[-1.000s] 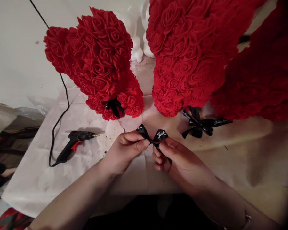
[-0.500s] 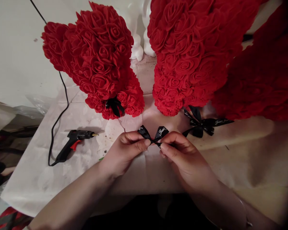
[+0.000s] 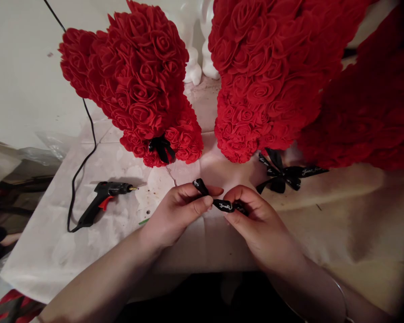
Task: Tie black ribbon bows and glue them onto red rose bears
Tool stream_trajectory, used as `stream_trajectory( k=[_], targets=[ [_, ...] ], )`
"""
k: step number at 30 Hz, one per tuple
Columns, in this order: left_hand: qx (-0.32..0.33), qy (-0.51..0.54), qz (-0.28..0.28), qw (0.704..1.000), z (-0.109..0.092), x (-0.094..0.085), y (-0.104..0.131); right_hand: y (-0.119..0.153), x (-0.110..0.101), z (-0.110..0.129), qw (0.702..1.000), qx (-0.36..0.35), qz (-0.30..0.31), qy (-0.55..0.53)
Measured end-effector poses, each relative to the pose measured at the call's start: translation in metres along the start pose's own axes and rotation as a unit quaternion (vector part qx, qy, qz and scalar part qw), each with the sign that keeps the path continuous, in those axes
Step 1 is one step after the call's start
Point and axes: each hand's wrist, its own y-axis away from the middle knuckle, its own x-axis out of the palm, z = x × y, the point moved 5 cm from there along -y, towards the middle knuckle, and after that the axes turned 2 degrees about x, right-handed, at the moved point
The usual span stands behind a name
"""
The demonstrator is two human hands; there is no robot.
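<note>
Between my hands is a black ribbon bow [image 3: 223, 205] with white lettering, held just above the table. My left hand [image 3: 180, 211] pinches it between thumb and fingers, one loop sticking up past the fingertips. On the other side, my right hand [image 3: 256, 215] has its thumb and fingers closed around the lettered loop and a ribbon end; part of the bow is hidden there. Beyond my hands stand a red rose bear [image 3: 131, 85] with a small black bow [image 3: 162, 149] at its base and a second red rose figure [image 3: 262, 85].
A black glue gun [image 3: 104, 201] with a red trigger lies left, its cord [image 3: 74, 179] running up the wall side. More black bows [image 3: 281, 172] lie right, near a dark red rose figure [image 3: 366, 112]. White figures [image 3: 193, 67] stand behind. Pale paper [image 3: 54, 264] covers the table.
The bow has turned in my fingers: its right loop, upright before, now lies sideways toward my right hand. My right fingers have shifted onto that loop. The left hand has barely moved.
</note>
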Motion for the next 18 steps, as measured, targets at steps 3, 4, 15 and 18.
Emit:
stream_trajectory(
  k=[3,4,15,18],
  targets=[
    [0.013,-0.001,-0.005,1.000,0.000,0.000,-0.001,0.000,0.000,-0.002,1.000,0.021,-0.004,0.009],
    [0.008,0.001,-0.010,1.000,0.002,-0.001,-0.001,0.000,0.000,-0.003,1.000,0.024,-0.004,0.012],
    [-0.061,0.122,-0.031,0.990,0.010,0.004,-0.003,0.002,0.002,0.002,1.000,-0.011,-0.003,0.019],
    [-0.061,0.119,-0.025,0.991,0.009,0.004,-0.003,0.003,0.002,0.004,1.000,-0.019,-0.001,0.011]
  ],
)
